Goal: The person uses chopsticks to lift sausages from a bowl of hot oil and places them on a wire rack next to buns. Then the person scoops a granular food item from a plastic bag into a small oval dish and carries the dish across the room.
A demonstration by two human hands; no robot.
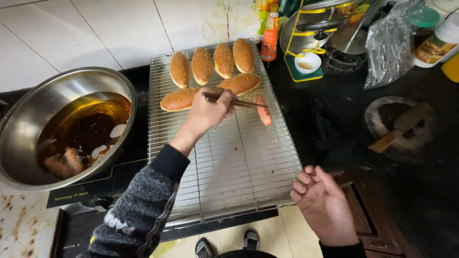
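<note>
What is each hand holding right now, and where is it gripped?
Left hand grips dark wooden chopsticks near their upper ends, tips at a fried sausage. Right hand holds nothing.

Dark chopsticks (234, 101) held level, tips touching pink sausage (263, 111) lying on wire rack (239, 162).

Left hand (210, 112) pinched closed, right hand (325, 203) loosely curled

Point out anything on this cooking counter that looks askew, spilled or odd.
Little stands out. The wire rack juts past the counter edge by the right hand. One sausage lies alone beside the buns, at the chopsticks in the left hand.
</note>
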